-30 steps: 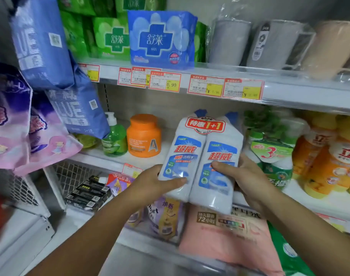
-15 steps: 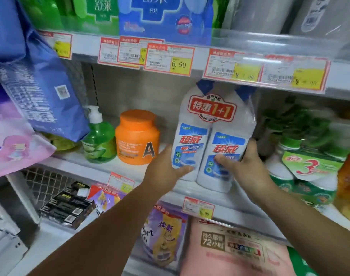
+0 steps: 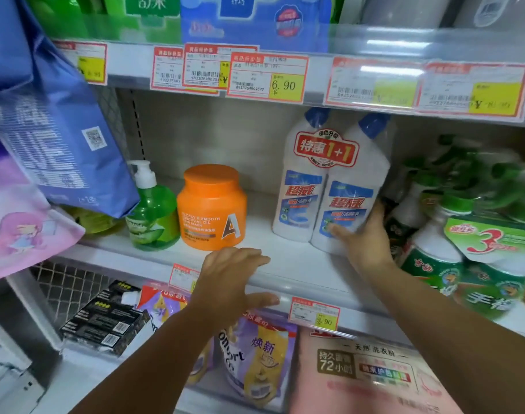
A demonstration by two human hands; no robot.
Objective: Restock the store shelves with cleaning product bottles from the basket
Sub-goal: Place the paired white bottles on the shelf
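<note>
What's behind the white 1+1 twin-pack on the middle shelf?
Only the grey back panel shows, to the left of the twin-pack. The space directly behind it is hidden by the pack itself. The right hand holds its lower right side.

A: Light?
B: Bright, even, from overhead. Soft shade under the upper shelf (image 3: 434, 46), deepest at the back.
A: Glare?
B: White streaks across the price tags (image 3: 374, 82), small glints on the wrap of the twin-pack (image 3: 352, 195).
A: Sharpness?
B: Crisp mid-frame only. Motion smear over the green bottles (image 3: 452, 255) at right, soft on the pink pouch (image 3: 374, 375) low down. Wide-angle bend at the edges, worst on the blue bag (image 3: 55, 124) at left.
</note>
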